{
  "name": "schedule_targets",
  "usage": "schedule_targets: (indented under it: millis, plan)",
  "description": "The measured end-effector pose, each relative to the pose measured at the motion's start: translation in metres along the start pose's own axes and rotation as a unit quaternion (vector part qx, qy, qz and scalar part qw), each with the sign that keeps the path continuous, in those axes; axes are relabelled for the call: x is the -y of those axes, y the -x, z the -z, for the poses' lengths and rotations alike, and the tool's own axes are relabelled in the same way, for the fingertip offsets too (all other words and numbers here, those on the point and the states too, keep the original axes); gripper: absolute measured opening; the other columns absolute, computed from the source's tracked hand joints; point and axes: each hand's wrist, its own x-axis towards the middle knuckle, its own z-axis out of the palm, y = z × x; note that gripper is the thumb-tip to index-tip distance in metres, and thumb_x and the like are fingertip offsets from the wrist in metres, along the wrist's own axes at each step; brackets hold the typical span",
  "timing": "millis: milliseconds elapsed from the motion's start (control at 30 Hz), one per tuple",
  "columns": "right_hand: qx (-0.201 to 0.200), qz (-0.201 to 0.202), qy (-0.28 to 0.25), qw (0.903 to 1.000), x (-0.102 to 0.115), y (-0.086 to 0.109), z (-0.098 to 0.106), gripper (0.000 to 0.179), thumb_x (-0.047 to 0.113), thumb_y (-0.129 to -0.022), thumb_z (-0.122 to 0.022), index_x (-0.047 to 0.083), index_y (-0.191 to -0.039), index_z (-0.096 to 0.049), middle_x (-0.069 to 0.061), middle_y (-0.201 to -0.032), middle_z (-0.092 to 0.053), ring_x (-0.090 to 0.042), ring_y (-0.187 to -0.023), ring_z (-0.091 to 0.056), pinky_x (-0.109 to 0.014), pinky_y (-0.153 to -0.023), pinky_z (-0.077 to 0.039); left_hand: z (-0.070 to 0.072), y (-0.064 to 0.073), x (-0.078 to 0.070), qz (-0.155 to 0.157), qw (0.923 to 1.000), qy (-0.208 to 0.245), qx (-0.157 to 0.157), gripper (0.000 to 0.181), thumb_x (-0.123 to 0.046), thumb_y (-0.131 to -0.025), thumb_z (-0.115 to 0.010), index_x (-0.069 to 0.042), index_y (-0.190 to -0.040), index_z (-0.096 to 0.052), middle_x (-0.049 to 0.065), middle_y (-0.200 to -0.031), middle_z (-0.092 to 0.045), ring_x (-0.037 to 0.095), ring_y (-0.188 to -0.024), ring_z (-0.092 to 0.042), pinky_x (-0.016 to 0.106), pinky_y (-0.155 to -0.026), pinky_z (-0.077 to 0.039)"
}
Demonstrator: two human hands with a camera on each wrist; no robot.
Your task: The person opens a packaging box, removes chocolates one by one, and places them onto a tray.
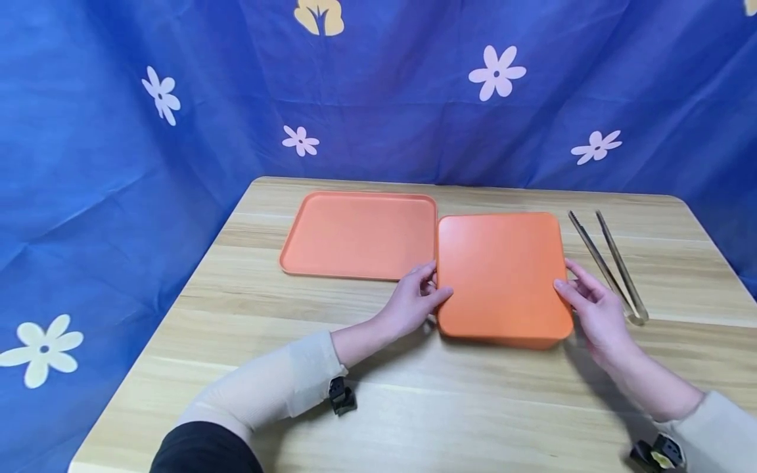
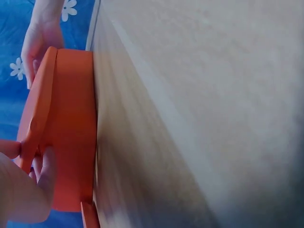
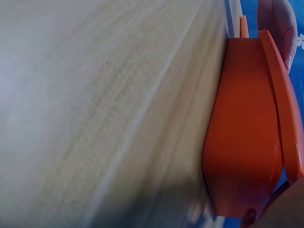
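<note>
An orange square box (image 2: pixel 73 118) stands on the table with its matching flat lid (image 1: pixel 503 276) on top. In both wrist views a narrow dark gap shows between the lid and the box wall, wider close to the hands. My left hand (image 1: pixel 411 305) pinches the lid's left edge, thumb on top and fingers at the rim below. On the opposite edge, my right hand (image 1: pixel 600 322) holds the lid the same way, its thumb on the upper face. What the box contains is hidden beneath the lid.
A shallow salmon-coloured tray (image 1: pixel 361 236) lies just left of the box, close against it. Metal tongs (image 1: pixel 619 263) lie spread to the right, near my right hand. Behind the wooden table (image 1: pixel 414 407) hangs a blue flowered cloth (image 1: pixel 384 79).
</note>
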Motion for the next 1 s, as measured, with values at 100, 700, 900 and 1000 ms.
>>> schedule_targets:
  millis: [100,700,900,1000]
  plan:
    - [-0.002,0.029,0.015,0.9994,0.002,-0.001,-0.002,0.040,0.001,-0.090,-0.068,0.026,-0.121,-0.070,0.009,-0.081,-0.063,-0.001,-0.076,-0.055,-0.012,-0.066,-0.049,0.002,-0.001,-0.002,0.004,1.0000,0.005,-0.006,0.055,-0.005,-0.093,-0.065,0.007,-0.142,-0.043,0.008,-0.098,-0.049,0.010,-0.078,-0.055,0.023,-0.068,-0.054]
    - [0.042,0.094,0.027,0.9943,0.023,-0.020,-0.006,0.048,0.004,-0.091,-0.068,0.012,-0.137,-0.058,0.005,-0.081,-0.071,-0.003,-0.070,-0.065,-0.016,-0.059,-0.053,0.022,-0.019,-0.009,-0.101,0.9930,0.045,-0.041,0.054,0.001,-0.091,-0.065,-0.006,-0.142,-0.050,0.011,-0.102,-0.055,0.012,-0.076,-0.059,0.029,-0.064,-0.055]
    - [0.080,0.111,-0.007,0.9906,0.026,-0.025,-0.006,0.048,-0.003,-0.093,-0.061,0.010,-0.139,-0.055,0.003,-0.082,-0.071,-0.005,-0.069,-0.065,-0.017,-0.057,-0.053,0.027,-0.024,-0.016,-0.097,0.9919,0.072,-0.038,0.043,0.002,-0.093,-0.062,-0.001,-0.135,-0.056,0.008,-0.102,-0.054,0.010,-0.075,-0.057,0.051,-0.066,-0.056]
    - [0.083,0.118,-0.003,0.9895,0.028,-0.026,-0.005,0.047,-0.001,-0.093,-0.062,0.009,-0.138,-0.056,0.003,-0.083,-0.070,-0.005,-0.071,-0.065,-0.018,-0.059,-0.054,0.028,-0.026,-0.019,-0.083,0.9926,0.082,-0.033,0.042,0.000,-0.094,-0.060,-0.002,-0.136,-0.055,0.007,-0.101,-0.054,0.010,-0.073,-0.057,0.059,-0.070,-0.053]
